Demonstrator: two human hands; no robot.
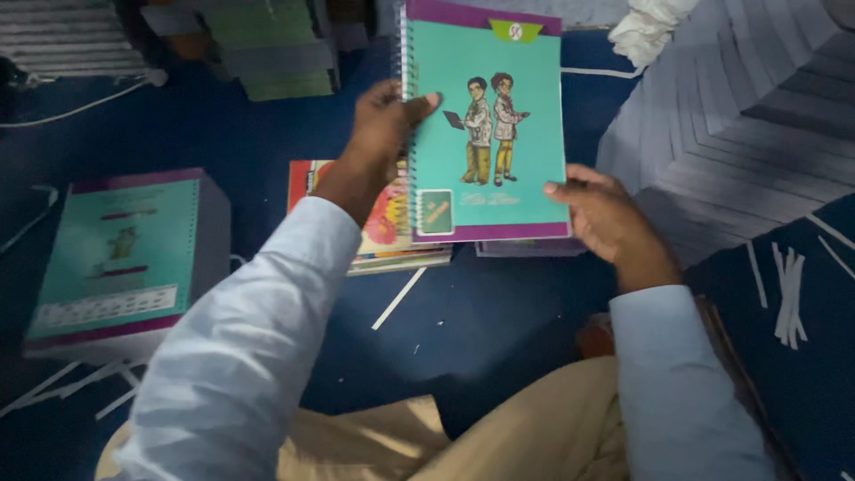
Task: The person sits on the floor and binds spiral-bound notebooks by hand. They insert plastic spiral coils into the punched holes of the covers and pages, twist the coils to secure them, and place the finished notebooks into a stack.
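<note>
Floor: dark blue floor covering, dim light, person seated w/ tan trousers at bottom centre; white paper strips scattered at right & lower left.
Sleeves: pale blue, both arms reach up frame from bottom edge.
Left hand: upper centre, closed around the spiral edge of the notebook; thumb lies across the teal cover, other fingers behind it, not seen.
Right hand: centre right, grips notebook's lower right corner; thumb on cover edge, rest of fingers underneath, hidden.
Notebook: teal cover w/ purple bands top & bottom, two cartoon figures in middle, wire binding down its left side. Held up off the floor, face to camera, upper centre of frame.
Key relation: notebook's long axis runs up-down in frame, tilted slightly; sits between both hands, left hand at binding side, right hand at opposite lower corner. Both touching, neither nearer.
Under it: small stack of colourful books on the floor, just below notebook, partly covered by it & left wrist.
Left of frame: tall stack of same teal notebooks, well apart from hands.
Far: fanned grey sheets upper right; more stacks upper left, blurred; white cable at top left.
Hard to tell: top edge of notebook nearly cut off; book titles unreadable.
</note>
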